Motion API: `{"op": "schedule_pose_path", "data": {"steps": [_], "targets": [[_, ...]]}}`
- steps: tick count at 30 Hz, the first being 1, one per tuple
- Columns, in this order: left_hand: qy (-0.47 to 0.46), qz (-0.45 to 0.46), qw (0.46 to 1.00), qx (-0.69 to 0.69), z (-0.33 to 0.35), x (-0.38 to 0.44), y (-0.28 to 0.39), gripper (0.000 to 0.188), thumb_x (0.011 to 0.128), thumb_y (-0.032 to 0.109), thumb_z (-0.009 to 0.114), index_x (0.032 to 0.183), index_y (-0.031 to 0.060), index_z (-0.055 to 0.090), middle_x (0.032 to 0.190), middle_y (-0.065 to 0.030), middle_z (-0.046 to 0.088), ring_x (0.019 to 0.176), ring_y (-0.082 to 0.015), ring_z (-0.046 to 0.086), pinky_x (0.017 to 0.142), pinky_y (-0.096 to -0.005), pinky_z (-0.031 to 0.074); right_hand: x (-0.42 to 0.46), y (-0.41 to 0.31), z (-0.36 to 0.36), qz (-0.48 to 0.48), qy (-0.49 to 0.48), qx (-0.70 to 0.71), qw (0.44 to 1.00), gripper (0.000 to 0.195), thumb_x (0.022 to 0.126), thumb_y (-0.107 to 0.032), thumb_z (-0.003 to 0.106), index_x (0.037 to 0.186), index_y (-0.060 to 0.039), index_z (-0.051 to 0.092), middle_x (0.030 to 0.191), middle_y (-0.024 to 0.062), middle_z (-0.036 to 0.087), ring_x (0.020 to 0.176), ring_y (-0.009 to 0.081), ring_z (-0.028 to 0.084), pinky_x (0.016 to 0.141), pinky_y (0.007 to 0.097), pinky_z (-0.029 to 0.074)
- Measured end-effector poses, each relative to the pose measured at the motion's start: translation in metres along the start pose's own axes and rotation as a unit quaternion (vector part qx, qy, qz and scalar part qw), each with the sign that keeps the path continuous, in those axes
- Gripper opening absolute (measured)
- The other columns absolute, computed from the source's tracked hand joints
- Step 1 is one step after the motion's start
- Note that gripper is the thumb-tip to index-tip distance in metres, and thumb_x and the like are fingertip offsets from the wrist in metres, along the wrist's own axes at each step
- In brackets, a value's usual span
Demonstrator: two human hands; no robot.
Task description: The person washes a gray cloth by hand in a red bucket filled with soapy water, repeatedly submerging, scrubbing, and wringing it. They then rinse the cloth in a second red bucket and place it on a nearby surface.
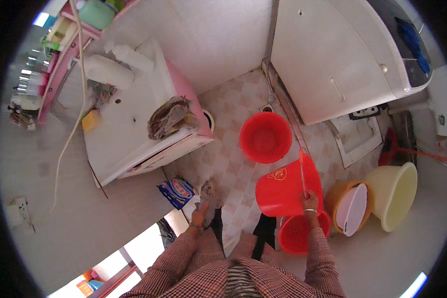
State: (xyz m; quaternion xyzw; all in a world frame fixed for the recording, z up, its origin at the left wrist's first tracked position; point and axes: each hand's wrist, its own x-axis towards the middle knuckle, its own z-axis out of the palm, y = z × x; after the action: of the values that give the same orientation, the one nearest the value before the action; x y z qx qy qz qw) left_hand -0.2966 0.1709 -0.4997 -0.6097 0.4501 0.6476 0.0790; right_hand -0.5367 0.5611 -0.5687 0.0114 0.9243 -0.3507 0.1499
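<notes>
My right hand (310, 201) grips the handle of a red plastic bucket (283, 190), which is tipped on its side in the air and bears a gold print. Partly below it on the floor is another red container (296, 236). My left hand (199, 216) holds a grey, wet-looking rag (209, 193) that hangs above the tiled floor. To the left of the rag lies a blue detergent bag (177, 192). A third red bucket (265, 138) stands upright next to the floor drain (267, 108), and its inside shows only red plastic.
At left is a white washbasin (123, 152) with a pink cabinet, a crumpled grey cloth (169, 117) on its rim and a yellow sponge (91, 120). A white washing machine (320, 63) fills the upper right. Along the right are a squat toilet (361, 141) and a pale yellow tub (395, 197).
</notes>
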Motion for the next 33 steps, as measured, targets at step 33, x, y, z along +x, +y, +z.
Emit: {"op": "schedule_pose_path", "data": {"steps": [33], "targets": [[0.008, -0.028, 0.999, 0.034, -0.144, 0.087, -0.031, 0.05, 0.085, 0.023, 0.064, 0.125, 0.0014, 0.045, 0.111, -0.0092, 0.056, 0.095, -0.0173, 0.055, 0.079, -0.0289, 0.048, -0.082, -0.002, 0.483, 0.153, -0.172, 0.102, 0.968, 0.027, 0.085, -0.033, 0.052, 0.089, -0.0079, 0.062, 0.082, 0.0162, 0.065, 0.083, 0.0319, 0.064, 0.069, 0.0416, 0.051]]}}
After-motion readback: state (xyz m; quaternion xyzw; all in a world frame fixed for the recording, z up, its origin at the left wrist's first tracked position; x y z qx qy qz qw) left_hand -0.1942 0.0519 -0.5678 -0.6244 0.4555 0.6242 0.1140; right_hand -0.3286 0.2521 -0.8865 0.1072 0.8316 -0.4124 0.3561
